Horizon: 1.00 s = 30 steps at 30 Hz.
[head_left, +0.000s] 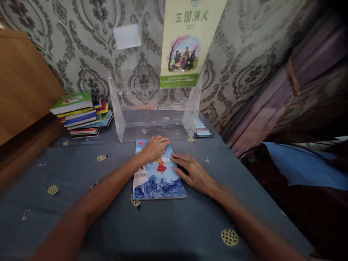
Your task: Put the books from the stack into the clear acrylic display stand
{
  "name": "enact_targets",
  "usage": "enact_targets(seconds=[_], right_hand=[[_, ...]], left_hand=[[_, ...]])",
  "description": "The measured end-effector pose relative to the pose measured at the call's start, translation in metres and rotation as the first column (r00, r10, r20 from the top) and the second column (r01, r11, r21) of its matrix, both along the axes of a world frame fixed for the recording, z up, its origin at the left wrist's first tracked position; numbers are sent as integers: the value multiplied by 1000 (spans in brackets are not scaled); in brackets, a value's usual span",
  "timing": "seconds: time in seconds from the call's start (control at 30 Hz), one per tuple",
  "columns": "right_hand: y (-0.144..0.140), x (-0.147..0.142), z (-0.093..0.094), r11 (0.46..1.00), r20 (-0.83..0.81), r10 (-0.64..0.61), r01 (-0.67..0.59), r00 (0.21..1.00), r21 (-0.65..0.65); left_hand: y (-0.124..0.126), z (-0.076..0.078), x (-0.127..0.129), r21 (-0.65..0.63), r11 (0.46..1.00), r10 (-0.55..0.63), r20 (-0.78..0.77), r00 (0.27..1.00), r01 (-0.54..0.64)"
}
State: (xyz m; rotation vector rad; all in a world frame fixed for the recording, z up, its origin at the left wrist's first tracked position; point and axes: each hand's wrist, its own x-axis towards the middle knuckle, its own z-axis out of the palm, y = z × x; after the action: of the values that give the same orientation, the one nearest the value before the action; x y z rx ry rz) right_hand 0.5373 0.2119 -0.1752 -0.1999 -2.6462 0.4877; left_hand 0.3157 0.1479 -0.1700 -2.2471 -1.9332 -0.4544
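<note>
A thin blue picture book (157, 181) with waves on its cover lies flat on the grey cloth-covered table (81, 181), just in front of a clear acrylic rack (154, 119). My left hand (154, 148) rests on the book's top edge with its fingers curled over it. My right hand (191, 172) lies flat on the book's right edge, fingers spread. A tall green-and-cream book (187, 43) stands upright in the rack's right side.
A stack of several colourful books (81, 114) sits at the back left beside a wooden panel (24, 87). Patterned wallpaper backs the table. A purple curtain (285, 90) hangs at the right, with a blue object (304, 163) below it.
</note>
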Motion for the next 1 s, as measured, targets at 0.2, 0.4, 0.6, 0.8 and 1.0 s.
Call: enact_targets(seconds=[0.2, 0.4, 0.6, 0.8, 1.0], right_hand=[[-14, 14, 1, 999, -70, 34, -35, 997, -16], [-15, 12, -4, 1000, -65, 24, -23, 998, 12], [-15, 12, -4, 999, -70, 24, -23, 997, 23], [-15, 12, -1, 999, -66, 30, -28, 997, 32], [-17, 12, 1, 998, -64, 18, -14, 998, 57]], left_hand=[[-1, -1, 0, 36, 999, -32, 2, 999, 32], [-2, 1, 0, 35, 998, -50, 21, 999, 50], [-2, 1, 0, 25, 999, -45, 52, 998, 44], [-5, 2, 2, 11, 998, -62, 49, 997, 62], [-23, 2, 14, 17, 979, -206, 41, 978, 205]])
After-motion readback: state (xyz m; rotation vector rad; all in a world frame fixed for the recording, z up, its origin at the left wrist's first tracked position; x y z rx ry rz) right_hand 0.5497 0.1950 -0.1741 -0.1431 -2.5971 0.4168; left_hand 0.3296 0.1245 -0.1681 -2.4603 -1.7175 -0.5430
